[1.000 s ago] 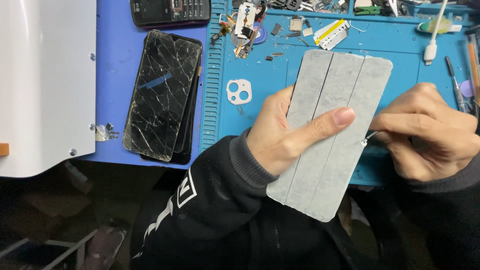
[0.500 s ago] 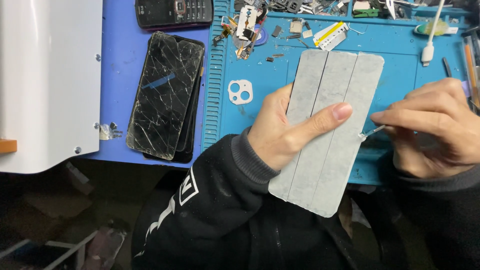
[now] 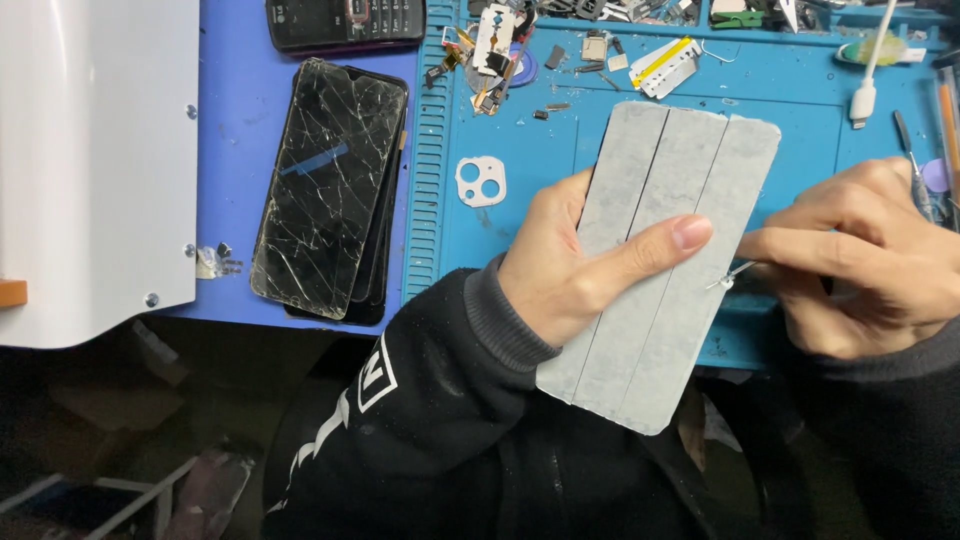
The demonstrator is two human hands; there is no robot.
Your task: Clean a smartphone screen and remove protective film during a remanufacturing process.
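My left hand (image 3: 575,265) grips a grey rectangular panel (image 3: 668,200) with rounded corners and two dark lengthwise seams, thumb laid across its face. The panel is tilted, its lower corner hanging past the mat's front edge. My right hand (image 3: 865,260) pinches a thin metal tool (image 3: 728,277) whose tip touches the panel's right edge at about mid-height. Both sleeves are black.
A blue work mat (image 3: 520,210) covers the bench. Left of it lies a stack of cracked phone screens (image 3: 330,185), with a dark keypad phone (image 3: 345,22) above. A white camera-frame piece (image 3: 481,182), small parts (image 3: 495,55), a white cable (image 3: 866,95) and a white machine (image 3: 95,160) surround.
The view and panel have shifted slightly; my right hand has drawn the tool tip a little lower along the panel's right edge. The left grip is unchanged.
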